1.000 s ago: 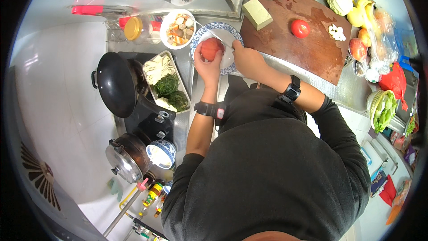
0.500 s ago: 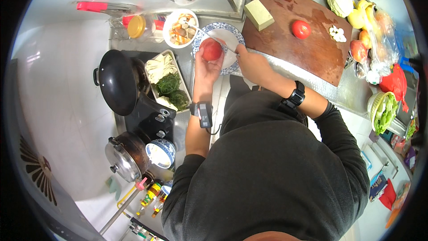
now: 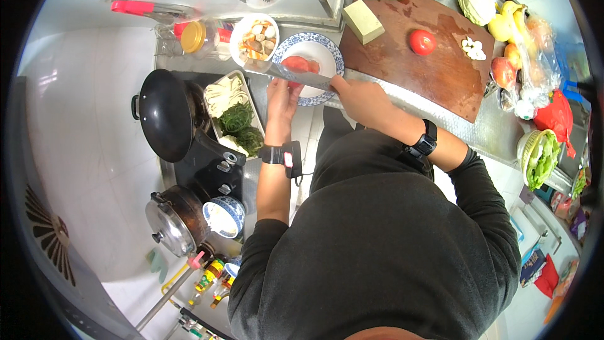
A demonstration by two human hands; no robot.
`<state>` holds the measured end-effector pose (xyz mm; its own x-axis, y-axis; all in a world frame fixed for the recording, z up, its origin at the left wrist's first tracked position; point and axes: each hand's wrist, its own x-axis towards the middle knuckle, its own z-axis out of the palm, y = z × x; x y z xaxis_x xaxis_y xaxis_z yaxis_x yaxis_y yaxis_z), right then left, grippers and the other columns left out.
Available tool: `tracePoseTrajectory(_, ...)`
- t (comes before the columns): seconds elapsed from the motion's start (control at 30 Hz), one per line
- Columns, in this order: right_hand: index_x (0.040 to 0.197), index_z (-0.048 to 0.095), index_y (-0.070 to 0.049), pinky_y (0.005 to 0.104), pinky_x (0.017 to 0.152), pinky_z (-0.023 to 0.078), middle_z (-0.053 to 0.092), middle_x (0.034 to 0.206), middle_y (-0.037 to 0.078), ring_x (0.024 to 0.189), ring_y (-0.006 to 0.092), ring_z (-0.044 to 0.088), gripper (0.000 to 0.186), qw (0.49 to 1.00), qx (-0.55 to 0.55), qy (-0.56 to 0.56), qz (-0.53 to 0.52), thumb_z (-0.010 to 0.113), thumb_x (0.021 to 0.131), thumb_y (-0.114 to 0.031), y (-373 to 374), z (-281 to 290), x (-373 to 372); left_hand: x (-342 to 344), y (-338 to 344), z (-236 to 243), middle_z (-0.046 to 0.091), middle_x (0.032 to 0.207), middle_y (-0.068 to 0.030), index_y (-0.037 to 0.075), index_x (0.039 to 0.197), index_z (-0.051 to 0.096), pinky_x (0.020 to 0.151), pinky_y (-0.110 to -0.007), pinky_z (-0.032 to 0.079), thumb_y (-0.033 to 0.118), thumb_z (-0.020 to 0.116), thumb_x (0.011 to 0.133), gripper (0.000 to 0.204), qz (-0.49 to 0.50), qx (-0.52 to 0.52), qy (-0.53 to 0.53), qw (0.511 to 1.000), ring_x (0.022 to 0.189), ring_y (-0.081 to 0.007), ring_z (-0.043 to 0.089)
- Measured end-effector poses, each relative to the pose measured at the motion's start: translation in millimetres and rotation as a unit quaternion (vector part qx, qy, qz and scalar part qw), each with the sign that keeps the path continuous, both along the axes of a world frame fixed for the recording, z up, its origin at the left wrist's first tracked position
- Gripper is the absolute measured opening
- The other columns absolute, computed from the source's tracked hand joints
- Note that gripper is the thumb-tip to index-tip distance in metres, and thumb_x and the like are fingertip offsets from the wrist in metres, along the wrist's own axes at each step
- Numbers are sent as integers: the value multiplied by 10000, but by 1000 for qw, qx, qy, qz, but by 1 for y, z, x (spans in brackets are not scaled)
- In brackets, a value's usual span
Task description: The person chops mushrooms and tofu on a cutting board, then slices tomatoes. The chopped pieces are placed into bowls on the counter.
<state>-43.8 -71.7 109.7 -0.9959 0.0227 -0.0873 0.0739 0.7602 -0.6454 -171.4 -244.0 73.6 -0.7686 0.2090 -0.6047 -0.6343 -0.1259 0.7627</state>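
My left hand (image 3: 282, 97) is closed around a red tomato (image 3: 294, 63), holding it over a white plate with a blue patterned rim (image 3: 337, 53). In my right hand (image 3: 362, 97) is the handle of a knife (image 3: 267, 70). Its broad blade points left across the tomato and the plate, partly hiding the tomato and the left fingertips. A reddish piece (image 3: 313, 67), seemingly cut tomato, shows beside the held one. To the right, a brown cutting board (image 3: 402, 75) carries a whole tomato (image 3: 423, 42), a pale greenish block (image 3: 363, 22) and peeled garlic cloves (image 3: 473, 48).
A bowl of chopped food (image 3: 255, 39) stands left of the plate. Nearer are a tray of noodles and greens (image 3: 236, 116), a black wok (image 3: 167, 116) and a lidded pot (image 3: 173, 220). Fruit (image 3: 503, 72) and a cabbage (image 3: 477, 4) sit past the board.
The knife blade has turned from edge-on to broadside and reaches further left across the tomato. My left hand has shifted slightly left and nearer, with its fingers now partly behind the blade.
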Motion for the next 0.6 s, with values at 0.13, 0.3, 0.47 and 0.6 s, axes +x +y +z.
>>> tracePoseTrajectory(0.13,1045,500,-101,470,573,488,629,797,149,707,368,637,159,1000,19,-16,10,478,889,-111,-2,-2,3,3,2,12,653,1064,-142,-31,1137,573,775,-300,594,179,590,949,283,25,-18,7,1000,926,-228,679)
tracePoseTrajectory(0.3,1050,461,-75,476,546,512,624,720,160,647,366,654,213,999,22,37,-9,529,848,-88,-16,-7,-6,11,15,0,662,977,-127,-48,1107,582,713,-280,579,132,647,905,278,19,-65,93,993,857,-196,671)
tracePoseTrajectory(0.47,1067,436,-55,480,538,523,642,739,192,647,367,666,243,999,22,17,-24,529,843,-71,-26,-10,-15,15,25,-20,615,916,-96,-21,1000,568,644,-269,552,41,783,722,357,99,-112,213,966,752,-155,627)
tracePoseTrajectory(0.6,1056,438,-42,484,570,503,633,711,200,659,383,652,238,998,-3,-33,-49,512,830,-43,-28,-13,-13,18,25,-17,596,998,-121,-23,1062,524,763,-312,523,78,846,632,547,86,-305,361,877,874,-198,607)
